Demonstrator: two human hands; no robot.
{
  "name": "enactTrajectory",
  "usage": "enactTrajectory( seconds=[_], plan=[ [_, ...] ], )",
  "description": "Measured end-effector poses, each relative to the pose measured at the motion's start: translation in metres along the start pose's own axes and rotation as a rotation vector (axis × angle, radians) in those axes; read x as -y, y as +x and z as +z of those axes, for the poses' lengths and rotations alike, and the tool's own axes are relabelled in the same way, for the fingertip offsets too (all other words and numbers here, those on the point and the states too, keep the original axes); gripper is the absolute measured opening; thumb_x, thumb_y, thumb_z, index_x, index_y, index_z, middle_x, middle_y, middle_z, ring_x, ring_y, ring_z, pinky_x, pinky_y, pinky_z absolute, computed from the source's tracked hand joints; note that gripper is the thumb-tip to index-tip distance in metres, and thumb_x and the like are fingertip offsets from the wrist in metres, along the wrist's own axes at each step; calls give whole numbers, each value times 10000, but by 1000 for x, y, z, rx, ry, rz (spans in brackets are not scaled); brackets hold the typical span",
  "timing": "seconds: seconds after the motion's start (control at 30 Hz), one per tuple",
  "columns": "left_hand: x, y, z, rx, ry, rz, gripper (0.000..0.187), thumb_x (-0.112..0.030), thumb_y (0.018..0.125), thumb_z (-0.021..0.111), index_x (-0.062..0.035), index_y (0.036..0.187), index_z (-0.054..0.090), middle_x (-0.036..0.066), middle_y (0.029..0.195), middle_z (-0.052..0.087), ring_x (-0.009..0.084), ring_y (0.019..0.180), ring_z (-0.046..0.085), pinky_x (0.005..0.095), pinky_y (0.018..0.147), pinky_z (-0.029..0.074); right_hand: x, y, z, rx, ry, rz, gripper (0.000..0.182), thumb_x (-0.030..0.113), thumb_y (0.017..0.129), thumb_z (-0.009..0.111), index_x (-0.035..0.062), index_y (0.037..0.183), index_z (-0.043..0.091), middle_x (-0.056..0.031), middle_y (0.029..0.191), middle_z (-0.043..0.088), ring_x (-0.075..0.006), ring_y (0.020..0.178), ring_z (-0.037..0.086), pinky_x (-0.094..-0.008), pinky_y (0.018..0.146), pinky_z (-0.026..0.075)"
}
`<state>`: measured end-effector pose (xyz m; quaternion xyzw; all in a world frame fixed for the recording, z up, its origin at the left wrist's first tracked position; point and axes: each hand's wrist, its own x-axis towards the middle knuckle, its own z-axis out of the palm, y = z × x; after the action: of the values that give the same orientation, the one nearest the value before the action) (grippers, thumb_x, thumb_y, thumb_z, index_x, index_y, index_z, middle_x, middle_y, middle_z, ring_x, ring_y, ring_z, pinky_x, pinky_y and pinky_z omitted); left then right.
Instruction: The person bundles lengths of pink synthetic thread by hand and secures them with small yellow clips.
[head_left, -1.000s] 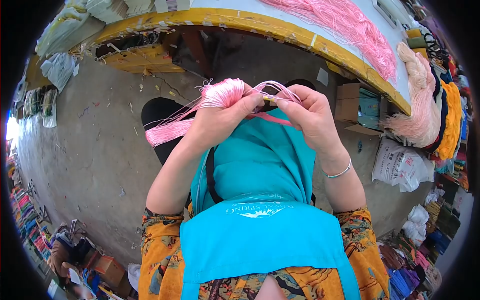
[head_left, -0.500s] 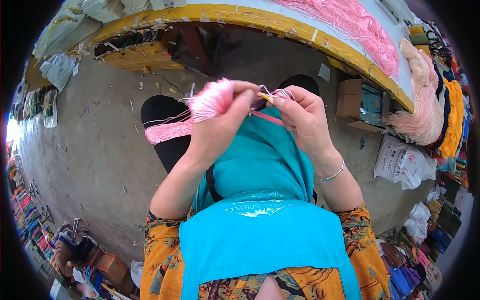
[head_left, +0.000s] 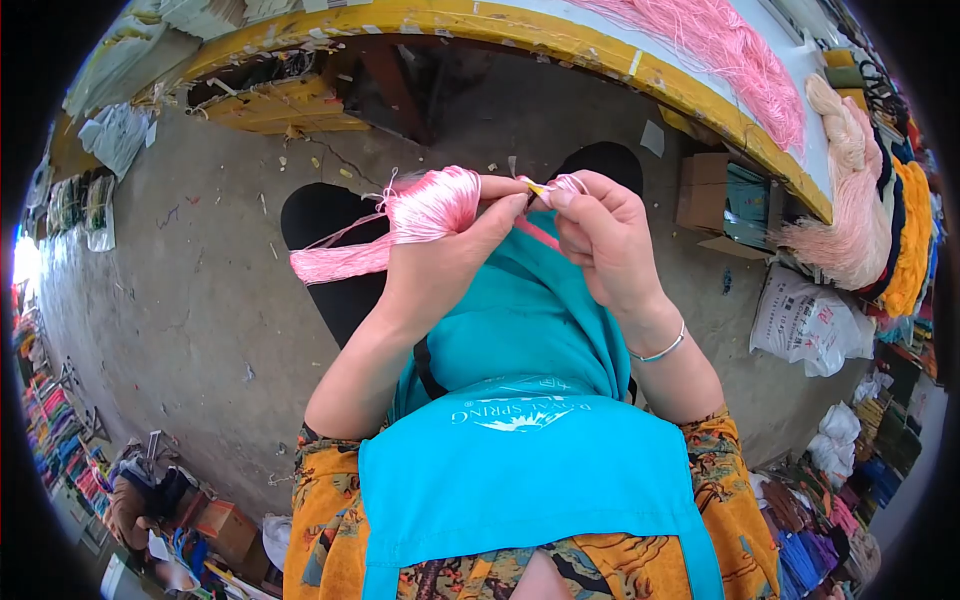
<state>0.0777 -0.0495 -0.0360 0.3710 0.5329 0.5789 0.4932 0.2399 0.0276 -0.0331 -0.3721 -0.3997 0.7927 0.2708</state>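
A glossy bundle of pink thread [head_left: 436,205] is looped over my left hand [head_left: 450,245], whose fingers are wrapped round it. From the bundle a flat pink tail [head_left: 340,262] stretches left across my knee. My right hand [head_left: 610,225] is closed in a pinch on pink strands [head_left: 568,185], right beside my left fingertips. Between the two hands shows a small yellow piece [head_left: 537,188], too small to name. Another pink length [head_left: 538,234] runs below the fingers toward my right hand. A blue apron [head_left: 520,320] covers my lap under both hands.
A yellow-edged table [head_left: 480,18] curves across the front, with loose pink thread [head_left: 740,70] on it. Pale pink and orange hanks [head_left: 907,235] hang at the right. Below stand a cardboard box [head_left: 705,190] and a white sack [head_left: 805,320]. Scraps dot the concrete floor [head_left: 200,330].
My left hand has turned slightly, showing more of the pink bundle. The loose strands between my hands are drawn in closer to my right fingers.
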Motion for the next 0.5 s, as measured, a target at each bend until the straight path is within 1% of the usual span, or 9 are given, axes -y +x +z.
enactTrajectory(
  seconds=[0.03, 0.1, 0.13, 0.2, 0.27, 0.33, 0.4, 0.47, 0.5],
  plan=[
    [5, 1, 0, 6, 56, 39, 186, -62, 904, 646, 42, 1056, 671, 74, 908, 684, 109, 835, 644, 244, 743, 515, -1, -1, 0, -3, 0, 0, 137, 123, 926, 578, 25, 861, 649, 71, 616, 468, 8, 502, 325, -186, 428, 215],
    [10, 0, 1, 11, 112, 76, 197, -65, 901, 652, 36, 1069, 669, 81, 908, 685, 111, 830, 646, 242, 743, 517, -3, -2, -1, 21, -84, -58, 139, 113, 931, 578, 13, 879, 660, 73, 662, 503, 13, 566, 379, -178, 469, 267],
    [11, 0, 1, 4, 134, 92, 195, -64, 898, 657, 32, 1066, 671, 86, 901, 682, 116, 827, 650, 244, 740, 519, -3, -2, 1, 22, -83, -57, 139, 113, 931, 578, 13, 879, 660, 73, 662, 503, 13, 566, 379, -178, 469, 267],
    [10, -1, 1, -2, 158, 106, 193, -64, 894, 663, 29, 1063, 673, 90, 894, 680, 122, 825, 653, 245, 738, 521, -6, -3, 5, 0, -314, -198, 145, 114, 939, 566, 18, 888, 662, 75, 615, 464, 8, 524, 333, -188, 461, 227],
    [6, -2, 4, -56, 161, 153, 173, -53, 884, 672, 30, 1036, 680, 90, 864, 677, 131, 812, 658, 256, 722, 522, -8, -3, 4, -5, -338, -225, 146, 113, 940, 565, 17, 895, 666, 74, 622, 474, 8, 532, 343, -188, 464, 232],
    [6, -3, 4, -58, 207, 178, 175, -46, 877, 677, 29, 1035, 679, 93, 859, 675, 136, 807, 660, 260, 716, 522, -8, -3, 4, -10, -362, -251, 148, 112, 940, 565, 16, 902, 670, 73, 629, 485, 7, 540, 352, -188, 467, 237],
    [9, -3, 2, -66, 256, 204, 177, -39, 870, 682, 29, 1033, 678, 96, 854, 673, 141, 803, 662, 263, 711, 522, -4, -4, 6, -17, -342, -230, 143, 76, 930, 578, -28, 915, 675, 58, 720, 567, 2, 659, 436, -192, 539, 339],
    [14, 0, 0, -26, 327, 264, 197, -29, 856, 688, 25, 1044, 674, 100, 865, 670, 156, 782, 663, 270, 707, 524, -5, -4, 6, -4, -373, -249, 143, 75, 931, 576, -28, 919, 675, 55, 716, 570, -2, 656, 443, -196, 535, 344],
    [16, 0, 1, -25, 326, 264, 197, -29, 856, 688, 25, 1044, 674, 100, 865, 670, 156, 782, 663, 270, 707, 524, -6, -5, 5, 6, -405, -269, 144, 75, 932, 575, -27, 922, 675, 52, 713, 573, -6, 653, 449, -200, 531, 348]
  ],
)
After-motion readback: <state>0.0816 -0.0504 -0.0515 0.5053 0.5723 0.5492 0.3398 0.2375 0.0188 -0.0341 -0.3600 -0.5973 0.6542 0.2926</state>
